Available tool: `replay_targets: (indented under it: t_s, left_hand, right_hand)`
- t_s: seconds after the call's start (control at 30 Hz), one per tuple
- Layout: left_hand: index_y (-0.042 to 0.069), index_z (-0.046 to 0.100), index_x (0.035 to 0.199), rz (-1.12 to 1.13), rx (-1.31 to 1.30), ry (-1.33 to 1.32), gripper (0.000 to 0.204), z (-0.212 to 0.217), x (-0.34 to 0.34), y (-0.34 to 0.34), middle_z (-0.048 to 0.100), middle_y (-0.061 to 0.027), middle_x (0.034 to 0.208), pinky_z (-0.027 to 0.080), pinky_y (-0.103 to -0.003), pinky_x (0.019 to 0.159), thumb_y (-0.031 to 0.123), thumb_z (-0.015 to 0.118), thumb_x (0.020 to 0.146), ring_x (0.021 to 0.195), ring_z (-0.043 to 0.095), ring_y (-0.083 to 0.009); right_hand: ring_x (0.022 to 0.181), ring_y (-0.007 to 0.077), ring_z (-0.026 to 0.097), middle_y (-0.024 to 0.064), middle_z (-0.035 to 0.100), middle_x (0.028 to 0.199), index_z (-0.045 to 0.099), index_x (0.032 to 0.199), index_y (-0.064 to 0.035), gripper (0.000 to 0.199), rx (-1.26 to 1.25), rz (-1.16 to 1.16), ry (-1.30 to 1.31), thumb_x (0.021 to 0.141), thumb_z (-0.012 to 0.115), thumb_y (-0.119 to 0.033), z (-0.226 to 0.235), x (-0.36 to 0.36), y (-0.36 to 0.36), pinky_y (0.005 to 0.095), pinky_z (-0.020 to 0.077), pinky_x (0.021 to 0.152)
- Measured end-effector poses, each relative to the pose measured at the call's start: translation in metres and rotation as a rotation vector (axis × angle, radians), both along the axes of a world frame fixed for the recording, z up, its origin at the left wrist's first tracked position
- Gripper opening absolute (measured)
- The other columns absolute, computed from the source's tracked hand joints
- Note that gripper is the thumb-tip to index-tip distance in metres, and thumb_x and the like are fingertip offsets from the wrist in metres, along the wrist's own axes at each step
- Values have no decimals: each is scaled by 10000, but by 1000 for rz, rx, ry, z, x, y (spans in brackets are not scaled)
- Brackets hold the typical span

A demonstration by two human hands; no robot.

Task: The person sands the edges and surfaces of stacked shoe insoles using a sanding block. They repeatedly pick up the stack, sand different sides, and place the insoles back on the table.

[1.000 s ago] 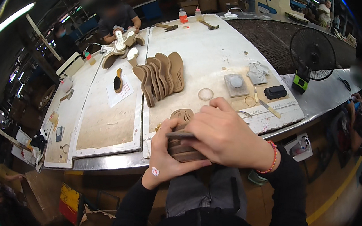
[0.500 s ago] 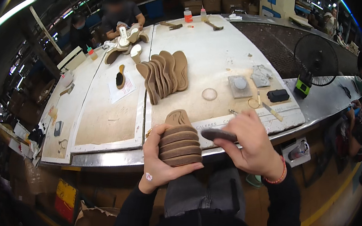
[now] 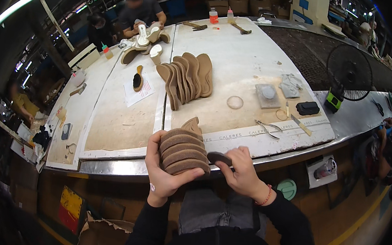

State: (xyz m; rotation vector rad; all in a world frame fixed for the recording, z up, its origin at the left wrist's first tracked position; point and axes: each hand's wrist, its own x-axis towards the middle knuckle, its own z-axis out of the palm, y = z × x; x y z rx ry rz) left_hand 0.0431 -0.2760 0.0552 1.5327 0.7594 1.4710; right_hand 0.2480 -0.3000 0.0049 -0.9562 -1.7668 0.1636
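Over the table's front edge, my left hand (image 3: 163,172) is wrapped round a stack of brown shoe soles (image 3: 183,151), their edges turned toward me. One sole's end sticks out beyond the rest at the far side. My right hand (image 3: 244,173) pinches a dark, flat pad with a rounded end (image 3: 219,158). That pad is close beside the right edges of the stack; I cannot tell whether it touches them. Farther in on the table lies a row of more brown soles (image 3: 188,79), leaning on one another.
Nippers (image 3: 269,129), a knife (image 3: 301,125), a black case (image 3: 308,108) and a grey block (image 3: 267,95) lie at right. A brush (image 3: 138,80) rests on paper at left. Beyond are hammers (image 3: 240,28) and bottles (image 3: 214,16). A fan (image 3: 349,71) stands far right; a co-worker (image 3: 140,14) handles shoes opposite.
My right hand has come left and lower with the pad, nearer the stack, uncovering the nippers. My left hand and its soles have moved slightly left. The whole view has shifted a little.
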Motion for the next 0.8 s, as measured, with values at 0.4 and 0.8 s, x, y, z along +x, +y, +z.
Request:
replay_targets:
  t_s: [0.4,0.8]
  left_hand:
    - [13,398,1255,-13,79,57,938,-2,-7,-6,628,-124,1110,527,-325,895,192,973,537,1018,647,-201]
    - [-6,391,1270,-59,86,59,962,-4,-11,0,623,-128,1122,527,-315,901,165,974,524,1033,637,-194]
  right_hand:
    - [699,288,522,102,553,780,586,877,-19,174,266,128,-15,810,730,-88,74,-22,19,384,374,735]
    - [674,302,516,100,561,743,604,897,-12,189,177,227,21,784,748,-59,101,-23,8,373,379,705]
